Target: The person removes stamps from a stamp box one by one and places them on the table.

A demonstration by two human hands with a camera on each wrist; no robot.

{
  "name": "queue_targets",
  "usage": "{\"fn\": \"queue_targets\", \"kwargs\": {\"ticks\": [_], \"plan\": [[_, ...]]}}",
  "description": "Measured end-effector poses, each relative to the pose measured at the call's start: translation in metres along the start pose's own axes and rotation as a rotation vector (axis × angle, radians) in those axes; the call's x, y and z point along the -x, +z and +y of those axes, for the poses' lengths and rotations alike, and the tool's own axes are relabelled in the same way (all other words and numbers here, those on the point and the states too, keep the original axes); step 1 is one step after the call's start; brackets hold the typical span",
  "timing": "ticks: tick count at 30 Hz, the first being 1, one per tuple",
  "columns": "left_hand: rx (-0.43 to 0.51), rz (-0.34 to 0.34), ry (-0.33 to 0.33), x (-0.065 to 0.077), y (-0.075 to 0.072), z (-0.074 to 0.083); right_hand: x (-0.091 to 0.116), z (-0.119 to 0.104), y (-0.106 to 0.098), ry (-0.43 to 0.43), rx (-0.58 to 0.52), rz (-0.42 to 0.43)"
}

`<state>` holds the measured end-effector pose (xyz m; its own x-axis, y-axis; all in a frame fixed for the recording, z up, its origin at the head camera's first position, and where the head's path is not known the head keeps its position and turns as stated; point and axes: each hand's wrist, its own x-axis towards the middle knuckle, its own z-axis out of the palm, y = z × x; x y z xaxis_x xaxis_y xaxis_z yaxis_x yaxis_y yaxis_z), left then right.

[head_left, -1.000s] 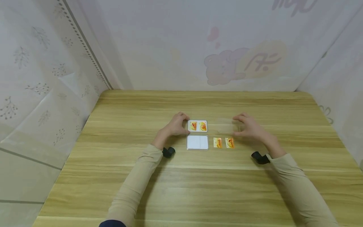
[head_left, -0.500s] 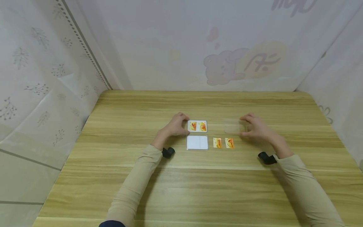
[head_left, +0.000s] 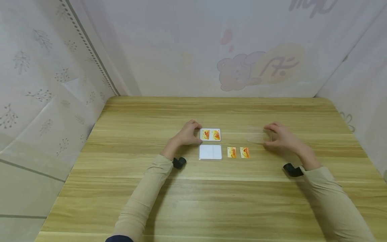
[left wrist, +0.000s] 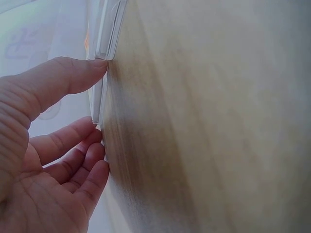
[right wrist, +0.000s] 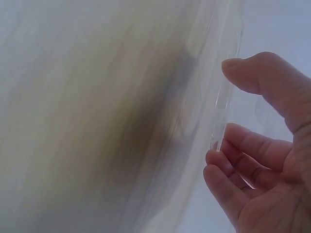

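Observation:
My left hand (head_left: pixel 188 133) pinches the left end of a flat clear-edged case (left wrist: pixel 98 97) between thumb and fingers on the table. Two small orange-and-yellow stamp-like cards (head_left: pixel 206 134) lie side by side on its white insert. Just in front sits a second case (head_left: pixel 206 152) with a bare white insert. To its right are two loose cards, one yellow (head_left: pixel 231 152) and one orange with a dark mark (head_left: pixel 245 152). Over at the right, my right hand (head_left: pixel 282 137) pinches a thin transparent plastic cover (right wrist: pixel 221 104) by its right end, thumb against fingers.
The wood-grain table (head_left: pixel 211 205) extends on all sides of the cases. A patterned curtain (head_left: pixel 39 84) hangs at the left, and a pale wall covering (head_left: pixel 169 60) with a bear print stands behind. Black wrist-worn devices (head_left: pixel 292 170) sit at both wrists.
My right hand has moved to the right with the transparent cover, away from the cases. The left hand, the cases and the loose cards have stayed in place.

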<state>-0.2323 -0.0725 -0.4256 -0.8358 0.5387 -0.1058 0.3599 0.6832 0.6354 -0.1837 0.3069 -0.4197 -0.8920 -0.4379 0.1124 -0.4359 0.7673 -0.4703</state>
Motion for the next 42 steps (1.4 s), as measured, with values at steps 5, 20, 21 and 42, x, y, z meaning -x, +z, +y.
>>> {"fn": "queue_targets", "kwargs": {"ticks": [5, 20, 21, 42], "plan": [[0.003, 0.003, 0.004, 0.000, 0.000, -0.001, 0.004, 0.005, -0.003, -0.001, 0.020, -0.003], [-0.006, 0.001, 0.006, -0.003, 0.000, -0.001, 0.008, 0.019, -0.006, 0.002, 0.058, -0.025], [-0.006, 0.001, 0.007, -0.003, 0.000, -0.001, 0.008, 0.020, -0.006, 0.006, 0.057, -0.030], [0.000, -0.008, -0.005, -0.002, 0.001, -0.001, 0.007, 0.018, -0.007, 0.030, 0.061, -0.092]]}}
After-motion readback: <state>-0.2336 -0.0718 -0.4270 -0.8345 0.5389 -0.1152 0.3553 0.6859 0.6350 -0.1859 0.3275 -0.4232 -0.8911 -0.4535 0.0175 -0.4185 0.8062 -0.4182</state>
